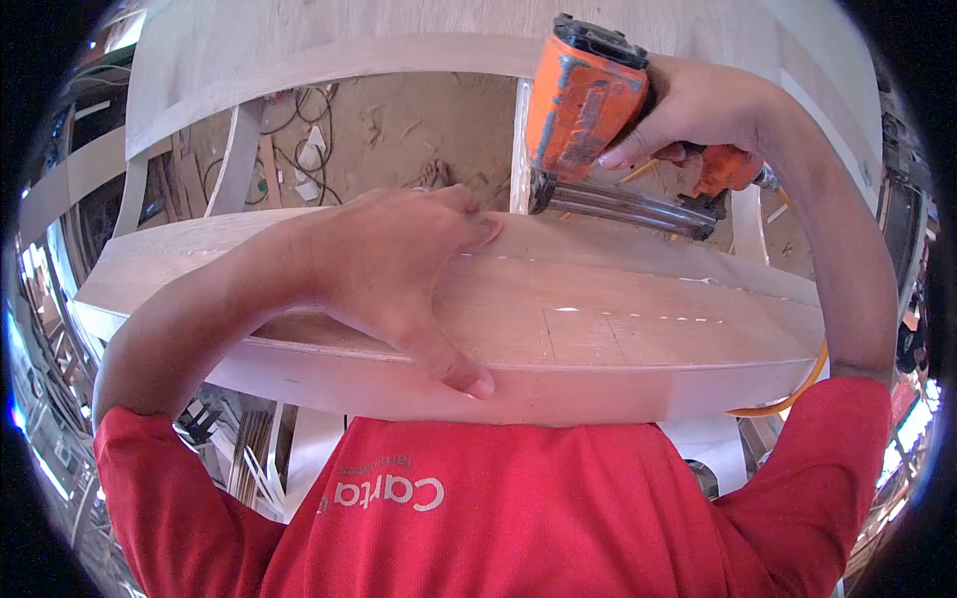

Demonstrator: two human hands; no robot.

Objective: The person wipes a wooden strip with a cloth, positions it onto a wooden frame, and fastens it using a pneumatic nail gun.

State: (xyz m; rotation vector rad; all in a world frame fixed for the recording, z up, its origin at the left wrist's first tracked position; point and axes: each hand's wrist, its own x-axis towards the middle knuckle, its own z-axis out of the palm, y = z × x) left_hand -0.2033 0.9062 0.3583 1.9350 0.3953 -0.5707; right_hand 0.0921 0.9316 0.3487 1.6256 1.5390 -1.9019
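The nail gun (588, 110), gripped by the right hand (698, 110), is best kept square while the flat, released left hand (399, 264) pins the plywood panel (618, 319)

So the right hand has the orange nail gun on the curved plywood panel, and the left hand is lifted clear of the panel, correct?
Not quite. The head view shows the left hand pressed flat on the curved plywood panel, with the thumb hooked over its near edge, not lifted clear. The rest stands: the right hand grips the orange nail gun, with its nose at the panel's far edge.
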